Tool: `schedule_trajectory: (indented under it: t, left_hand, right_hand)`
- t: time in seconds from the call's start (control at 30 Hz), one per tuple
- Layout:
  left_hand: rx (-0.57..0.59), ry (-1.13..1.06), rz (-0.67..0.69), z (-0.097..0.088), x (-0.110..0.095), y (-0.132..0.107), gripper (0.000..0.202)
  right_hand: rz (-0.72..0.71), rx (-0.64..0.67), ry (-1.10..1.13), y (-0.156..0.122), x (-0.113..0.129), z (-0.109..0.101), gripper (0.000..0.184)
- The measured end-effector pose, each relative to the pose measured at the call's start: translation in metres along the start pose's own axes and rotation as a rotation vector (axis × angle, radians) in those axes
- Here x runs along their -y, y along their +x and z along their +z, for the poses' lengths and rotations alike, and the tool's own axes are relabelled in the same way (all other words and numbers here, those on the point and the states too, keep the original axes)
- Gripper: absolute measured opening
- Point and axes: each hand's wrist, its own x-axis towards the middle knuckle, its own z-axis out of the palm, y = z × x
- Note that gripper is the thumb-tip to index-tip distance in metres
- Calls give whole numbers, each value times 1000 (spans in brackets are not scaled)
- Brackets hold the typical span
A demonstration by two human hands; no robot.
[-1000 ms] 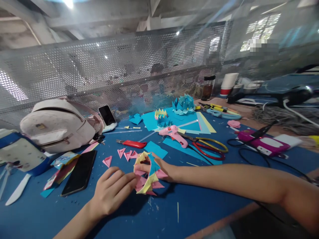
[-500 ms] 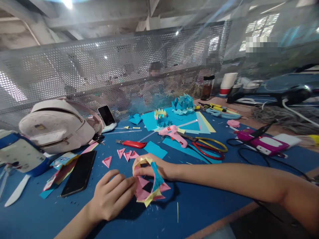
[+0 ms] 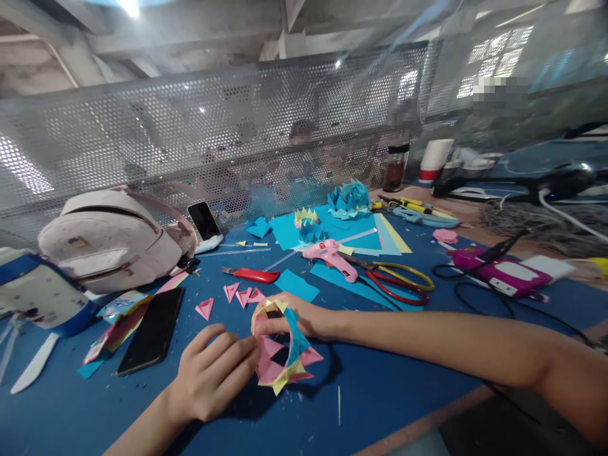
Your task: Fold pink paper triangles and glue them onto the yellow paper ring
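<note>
A ring of folded paper (image 3: 297,345), with blue, yellow and pink pointed pieces, is tilted above the blue table. My right hand (image 3: 285,313) grips its far left side, thumb inside the ring and fingers behind. My left hand (image 3: 216,370) is closed at the ring's left edge, its fingertips pressed on the paper there; the exact contact is partly hidden. Beyond my hands lie several small pink folded paper triangles (image 3: 204,308). A red utility knife (image 3: 256,275) and a blue paper piece (image 3: 297,285) rest just behind them.
A pink glue gun (image 3: 332,258) and red-and-yellow-handled scissors (image 3: 399,285) lie behind my right forearm. To the left are a black phone (image 3: 151,332) and a pale backpack (image 3: 107,237). Blue paper flowers (image 3: 350,199) stand at the back before a perforated metal screen (image 3: 190,133).
The paper ring has shifted very slightly to the left with my right hand. Both hands keep their hold, and the things on the table lie as before.
</note>
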Motion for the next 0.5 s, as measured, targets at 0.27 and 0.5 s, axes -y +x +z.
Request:
schedule_trajectory:
  t: [0.27,0.5]
  left_hand:
    - [-37,29,12,1,-5,4,21]
    - [6,-16,-101,2,0,0,25]
  right_hand:
    - [17,29,35,-2,-1,3,37]
    - [34,-70,103,-1,-3,1,46]
